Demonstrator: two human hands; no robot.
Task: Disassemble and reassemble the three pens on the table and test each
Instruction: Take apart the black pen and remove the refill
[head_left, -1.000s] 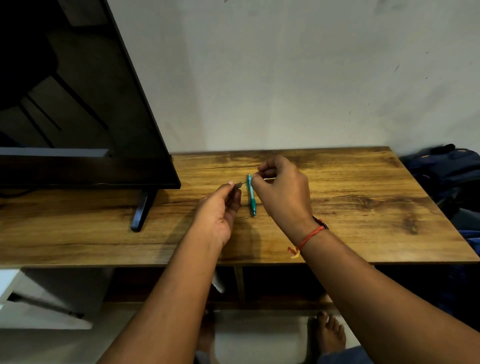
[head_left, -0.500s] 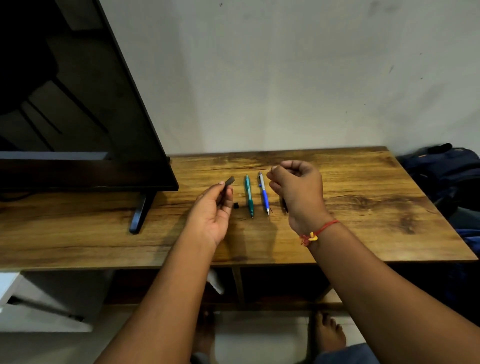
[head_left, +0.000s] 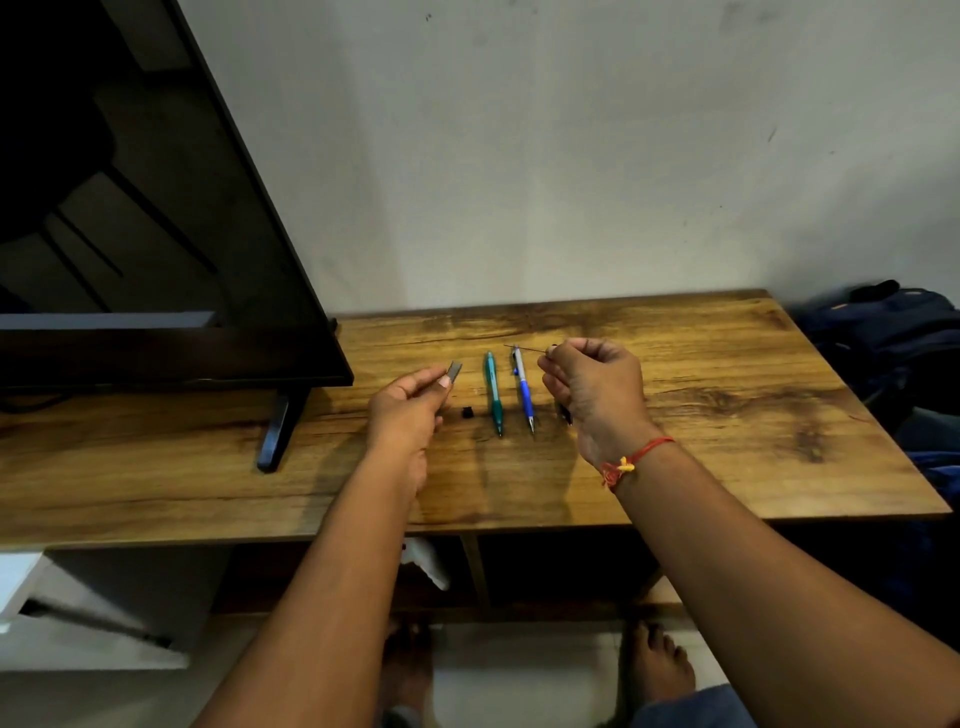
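Pale, scuffed wall backs the wooden desk (head_left: 727, 415), and a dark television (head_left: 156, 260) stands at its left end. A second ago both my hands were bunched close together over the teal pen, tugging at the third pen. Now they have drawn well apart and that pen has come in two. My left hand (head_left: 408, 410), on the television side, pinches the short grey barrel piece (head_left: 454, 370) between thumb and fingers (head_left: 415, 376), its end sticking up past the fingertips. My right hand (head_left: 597, 387) is curled, and it pinches one end of the thin refill (head_left: 524, 348), which pokes out leftward above the top of the blue pen (head_left: 522, 389). With my hands parted, the teal pen (head_left: 492, 392) and the blue pen show side by side, near but apart, about midway between the back and front edges, tips toward the front edge. A small black piece (head_left: 468, 413) lies on the wood just left of the teal pen's tip. A dark part (head_left: 564, 414) peeks out from behind my right hand, and I cannot tell what it is. I judge the taking-apart of this pen about done, since the insides are out of the shell. Next, I would think, comes sliding the refill back in, closing up and testing. The other two pens look whole.
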